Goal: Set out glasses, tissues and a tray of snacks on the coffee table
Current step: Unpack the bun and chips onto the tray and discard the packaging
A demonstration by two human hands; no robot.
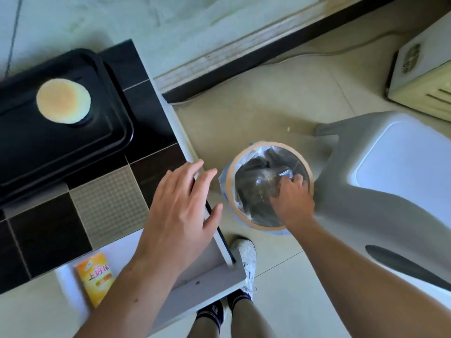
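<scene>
Left hand point(180, 203) spread; black tray point(73, 147) holds round cake point(63, 101).

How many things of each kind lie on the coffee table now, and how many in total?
Black tray: 1
Round cake on the tray: 1
Orange snack pack: 1
Total: 3
The left hand hovers open over the table edge; I did not count it.

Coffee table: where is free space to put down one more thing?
On the coffee table, tiles are bare between the black tray and the orange packet. Inside the tray, below the round cake, is bare too. The left hand covers the right edge.
</scene>
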